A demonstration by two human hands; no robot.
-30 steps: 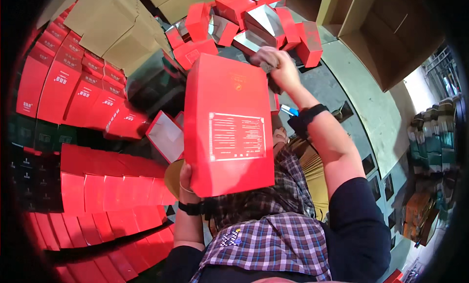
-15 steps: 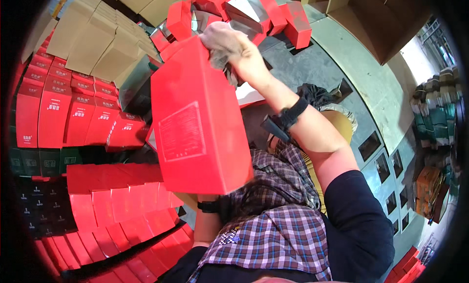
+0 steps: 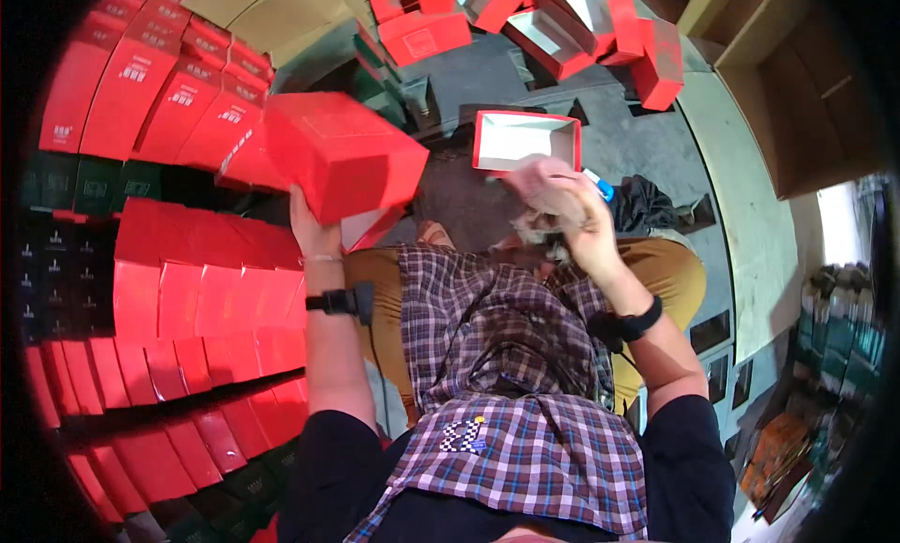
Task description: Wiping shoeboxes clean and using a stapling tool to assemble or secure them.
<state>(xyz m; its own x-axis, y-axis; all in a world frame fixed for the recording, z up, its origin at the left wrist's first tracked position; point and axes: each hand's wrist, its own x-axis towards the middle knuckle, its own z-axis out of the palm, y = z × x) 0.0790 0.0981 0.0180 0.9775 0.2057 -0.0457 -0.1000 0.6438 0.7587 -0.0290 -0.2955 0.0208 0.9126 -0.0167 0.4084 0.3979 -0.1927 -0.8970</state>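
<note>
In my left hand [image 3: 314, 226] is a red box [image 3: 342, 149], tilted with its closed faces up and toward the left-hand stacks. Most of the left fingers are hidden behind it. Under the box a white-lined opening of red card shows, perhaps its own lid. A crumpled greyish-pink rag [image 3: 551, 208] is bunched in my right hand [image 3: 586, 226], above my lap. Just beyond that hand an open red box part [image 3: 527, 142] with a white inside lies on the floor. Beside it is a small blue and white object [image 3: 600, 185] whose kind I cannot make out.
Stacked red boxes [image 3: 197, 295] line the left, with black boxes [image 3: 56, 271] next to them. Open red box parts [image 3: 562, 37] are heaped ahead on the grey floor [image 3: 469, 84]. A large brown carton [image 3: 797, 93] stands at far right, past a dark bundle [image 3: 647, 206].
The red box has come down and left, and my right hand with the rag has left it, moving right and nearer. My view has shifted, revealing my left hand and the white-lined box part.
</note>
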